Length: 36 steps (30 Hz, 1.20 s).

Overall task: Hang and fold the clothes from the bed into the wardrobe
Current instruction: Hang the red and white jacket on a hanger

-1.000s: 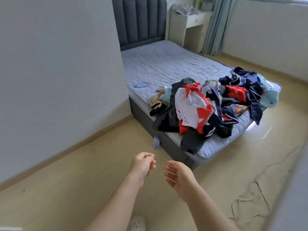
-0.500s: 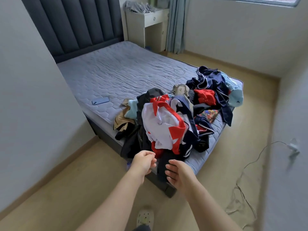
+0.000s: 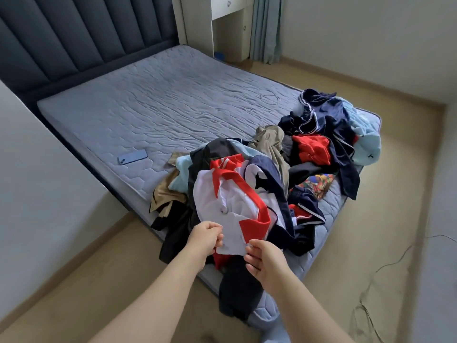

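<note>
White cloth banded with red is what you have hold of now. Half a second ago your hands hung empty, short of the bed (image 3: 160, 107); since then both have reached the heap of clothes (image 3: 309, 154) at its near corner. Your left hand (image 3: 205, 237) pinches the near hem of the white-and-red top (image 3: 235, 209), fingers curled on the fabric. Your right hand (image 3: 265, 259) closes thumb and fingertips on the hem's other corner. The top lies on the heap, not yet lifted. By my reading you are only starting on the first garment; the wardrobe is out of view.
</note>
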Tool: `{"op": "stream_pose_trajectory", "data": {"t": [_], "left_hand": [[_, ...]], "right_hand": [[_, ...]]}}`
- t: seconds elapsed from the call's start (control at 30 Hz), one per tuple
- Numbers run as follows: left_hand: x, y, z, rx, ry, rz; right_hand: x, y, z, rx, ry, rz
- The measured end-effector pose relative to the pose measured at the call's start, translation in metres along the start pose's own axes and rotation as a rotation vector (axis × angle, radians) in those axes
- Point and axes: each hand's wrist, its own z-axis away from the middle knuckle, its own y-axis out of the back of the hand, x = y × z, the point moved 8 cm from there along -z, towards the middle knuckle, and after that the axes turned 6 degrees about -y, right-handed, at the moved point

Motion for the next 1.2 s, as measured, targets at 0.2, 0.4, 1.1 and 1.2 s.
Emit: {"op": "stream_pose_trajectory", "data": {"t": [0.2, 0.4, 1.1, 1.2], "left_hand": [[0.013, -0.048, -0.070, 0.105, 0.107, -0.037], [0.017, -0.065, -0.132, 0.200, 0.105, -0.195], [0.028, -0.052, -0.249, 0.171, -0.047, -0.978], [0.026, -0.047, -0.234, 0.243, 0.022, -0.569]], "right_hand": [[-0.066, 0.026, -0.073, -0.003, -0.128, 0.133], [-0.102, 0.038, -0.138, 0.053, -0.147, 0.309], [-0.098, 0.011, -0.216, 0.151, -0.231, 0.355], [-0.117, 0.005, -0.205, 0.178, -0.189, 0.347]]}}
